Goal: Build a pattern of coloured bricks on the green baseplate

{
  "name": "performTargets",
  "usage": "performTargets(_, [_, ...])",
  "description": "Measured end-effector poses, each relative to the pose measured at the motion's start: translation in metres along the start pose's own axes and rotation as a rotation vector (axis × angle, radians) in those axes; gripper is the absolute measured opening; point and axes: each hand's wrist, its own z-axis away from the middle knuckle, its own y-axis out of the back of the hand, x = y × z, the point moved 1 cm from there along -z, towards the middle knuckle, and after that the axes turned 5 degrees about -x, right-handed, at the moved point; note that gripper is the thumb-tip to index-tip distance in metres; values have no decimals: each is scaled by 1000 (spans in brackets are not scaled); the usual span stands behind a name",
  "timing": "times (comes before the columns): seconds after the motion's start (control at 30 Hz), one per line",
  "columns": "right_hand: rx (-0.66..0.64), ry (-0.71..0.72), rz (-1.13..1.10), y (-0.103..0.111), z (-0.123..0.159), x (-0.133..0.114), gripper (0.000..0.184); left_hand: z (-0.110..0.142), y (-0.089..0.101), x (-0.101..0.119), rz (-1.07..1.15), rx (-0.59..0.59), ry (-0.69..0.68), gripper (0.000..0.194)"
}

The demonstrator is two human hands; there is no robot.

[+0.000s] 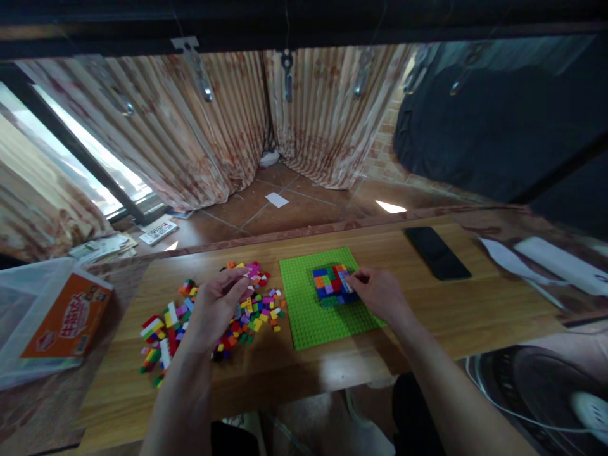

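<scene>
A green studded baseplate (pixel 304 323) lies on the wooden table. On it stands a low block of building bricks (pixel 327 285) in blue, orange, red and green. My right hand (pixel 382 296) is at that block's right side, its thumb and fingers closed on a pale building brick (pixel 348 282) at the block's edge. Over a loose heap of mixed bricks (pixel 259 310) is my left hand (pixel 216 307), thumb and fingertips pinched together. Whatever may be between those fingertips is too small to make out. Part of the heap is hidden behind the left hand and forearm.
A black phone (pixel 437 253) lies on the table's right part, with white paper (pixel 517 259) beyond it. At the far left stands a clear plastic box (pixel 33 297) with an orange label. Curtains (pixel 228 126) hang past the far edge. A power strip (pixel 591 408) sits low right.
</scene>
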Motion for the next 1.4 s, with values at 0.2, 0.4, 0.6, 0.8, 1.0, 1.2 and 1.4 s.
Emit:
performTargets(0.2, [-12,-6,-77,-4,-4,3,28,-1,3,-4,-23,1,-5,45])
performTargets(0.4, [-96,-45,-171,-6,-8,11,35,1,3,-3,-49,-3,6,40])
performTargets(0.6, [-112,-24,-82,-7,-5,16,46,1,4,-4,-62,-32,-17,39])
performTargets(0.8, [-75,-45,-141,-6,-6,20,53,3,0,1,-33,-30,3,40])
performTargets(1.0, [219,-162,-552,4,-17,24,61,2,7,-5,-19,-8,-31,42])
performTargets(1.2, [310,-22,-640,1,-10,-2,50,0,13,-5,-26,32,-50,40])
performTargets(1.4, [157,304,-429,-15,14,-40,41,0,24,-15,-9,46,-113,36])
